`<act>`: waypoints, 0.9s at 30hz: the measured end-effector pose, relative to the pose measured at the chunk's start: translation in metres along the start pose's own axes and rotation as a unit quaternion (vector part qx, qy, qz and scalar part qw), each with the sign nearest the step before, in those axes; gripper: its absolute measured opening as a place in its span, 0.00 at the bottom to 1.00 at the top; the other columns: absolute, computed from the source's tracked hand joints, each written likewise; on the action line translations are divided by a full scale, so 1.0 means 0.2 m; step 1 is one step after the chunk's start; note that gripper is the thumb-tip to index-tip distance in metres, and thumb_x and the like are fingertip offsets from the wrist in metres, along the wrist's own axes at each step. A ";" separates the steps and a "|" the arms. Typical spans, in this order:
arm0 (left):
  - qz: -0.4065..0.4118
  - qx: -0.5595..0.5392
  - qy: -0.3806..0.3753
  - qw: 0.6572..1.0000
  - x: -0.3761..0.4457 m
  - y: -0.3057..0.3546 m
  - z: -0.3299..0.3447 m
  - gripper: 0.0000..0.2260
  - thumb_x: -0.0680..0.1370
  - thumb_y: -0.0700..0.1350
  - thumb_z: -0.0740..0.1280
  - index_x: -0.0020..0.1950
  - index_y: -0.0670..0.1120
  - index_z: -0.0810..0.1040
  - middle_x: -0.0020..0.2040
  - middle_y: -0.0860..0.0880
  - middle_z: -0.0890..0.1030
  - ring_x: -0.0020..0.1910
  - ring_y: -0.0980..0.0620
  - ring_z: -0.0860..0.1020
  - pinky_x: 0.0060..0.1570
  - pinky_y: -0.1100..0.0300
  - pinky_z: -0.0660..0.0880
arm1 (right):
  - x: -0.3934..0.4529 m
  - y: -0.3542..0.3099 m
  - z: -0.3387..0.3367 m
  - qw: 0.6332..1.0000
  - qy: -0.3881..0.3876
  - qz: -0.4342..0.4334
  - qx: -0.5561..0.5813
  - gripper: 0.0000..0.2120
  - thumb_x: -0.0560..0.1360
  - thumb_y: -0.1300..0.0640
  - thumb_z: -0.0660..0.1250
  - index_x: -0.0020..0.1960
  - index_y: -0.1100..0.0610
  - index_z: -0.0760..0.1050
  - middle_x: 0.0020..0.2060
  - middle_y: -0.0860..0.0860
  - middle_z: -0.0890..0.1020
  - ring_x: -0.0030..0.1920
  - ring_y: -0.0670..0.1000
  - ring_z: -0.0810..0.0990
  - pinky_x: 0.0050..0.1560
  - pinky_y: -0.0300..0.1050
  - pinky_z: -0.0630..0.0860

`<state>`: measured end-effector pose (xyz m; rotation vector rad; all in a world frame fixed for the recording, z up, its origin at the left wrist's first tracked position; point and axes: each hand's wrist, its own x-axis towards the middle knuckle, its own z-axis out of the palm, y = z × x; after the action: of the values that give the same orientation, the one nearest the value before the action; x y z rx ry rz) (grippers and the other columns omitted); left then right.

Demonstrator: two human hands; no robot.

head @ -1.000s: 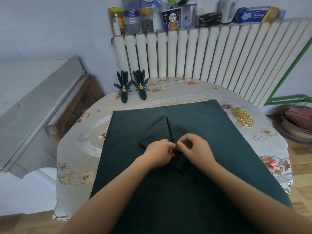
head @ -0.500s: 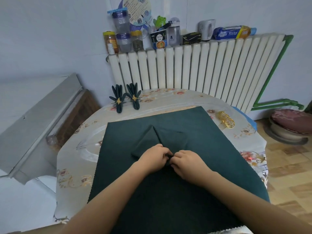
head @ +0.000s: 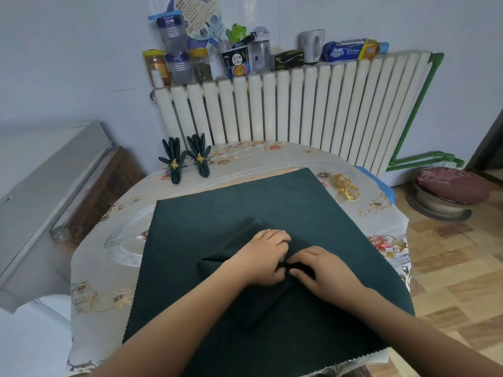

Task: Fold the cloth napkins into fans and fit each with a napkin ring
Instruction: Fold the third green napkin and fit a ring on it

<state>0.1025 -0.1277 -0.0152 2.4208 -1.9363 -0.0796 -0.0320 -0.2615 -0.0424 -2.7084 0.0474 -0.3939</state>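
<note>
A dark green napkin [head: 253, 303], partly folded, lies on top of flat dark green cloth [head: 285, 205] spread over the table. My left hand [head: 262, 257] and my right hand [head: 324, 270] meet over the napkin's middle, and both pinch a narrow pleat of it between fingers and thumb. Two finished fan napkins [head: 187, 161] with gold rings stand at the table's far left. A pile of gold napkin rings [head: 347, 186] lies at the far right.
The round table wears a floral plastic cover [head: 103, 273]. A white radiator [head: 299, 110] stands behind it, with jars, bottles and boxes on top. A grey cabinet [head: 40, 191] is at the left, a cushioned stool [head: 446, 191] at the right.
The camera tilted up and back. The napkin has been turned, its folded point now toward the left, and both hands have gathered a pleat at its middle.
</note>
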 end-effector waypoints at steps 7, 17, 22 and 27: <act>0.009 -0.017 -0.108 0.994 0.08 0.01 0.03 0.32 0.74 0.53 0.53 0.78 0.49 0.50 0.78 0.50 0.49 0.77 0.53 0.44 0.74 0.52 0.38 | 0.00 0.00 0.06 0.997 0.034 0.029 0.065 0.07 0.70 0.56 0.72 0.48 0.50 0.81 0.46 0.43 0.82 0.51 0.45 0.77 0.51 0.32 0.67; -0.120 -0.015 -0.076 0.990 -0.13 -0.08 0.15 0.28 0.79 0.64 0.47 0.76 0.60 0.42 0.78 0.55 0.41 0.76 0.54 0.37 0.72 0.42 0.34 | 0.00 0.05 0.10 0.999 0.048 -0.014 0.012 0.13 0.73 0.52 0.65 0.56 0.51 0.81 0.45 0.46 0.82 0.48 0.47 0.78 0.53 0.38 0.73; -0.226 -0.041 -0.089 0.969 -0.23 -0.12 0.17 0.31 0.77 0.67 0.46 0.77 0.59 0.40 0.77 0.55 0.36 0.75 0.53 0.34 0.72 0.42 0.35 | 0.01 0.02 0.12 0.997 0.064 -0.027 -0.028 0.14 0.75 0.51 0.60 0.53 0.52 0.82 0.42 0.46 0.81 0.43 0.49 0.79 0.49 0.41 0.75; -0.249 -0.040 -0.067 0.965 -0.29 -0.16 0.16 0.30 0.80 0.64 0.44 0.78 0.54 0.41 0.77 0.54 0.38 0.75 0.55 0.36 0.74 0.47 0.36 | 0.03 -0.01 0.13 0.995 0.102 0.000 -0.014 0.09 0.73 0.52 0.65 0.48 0.51 0.84 0.36 0.46 0.80 0.38 0.50 0.78 0.43 0.43 0.75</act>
<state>0.1187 -0.0632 -0.0493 2.8429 -1.2819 -0.3350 -0.0189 -0.2506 -0.0621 -2.6856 0.1112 -0.6732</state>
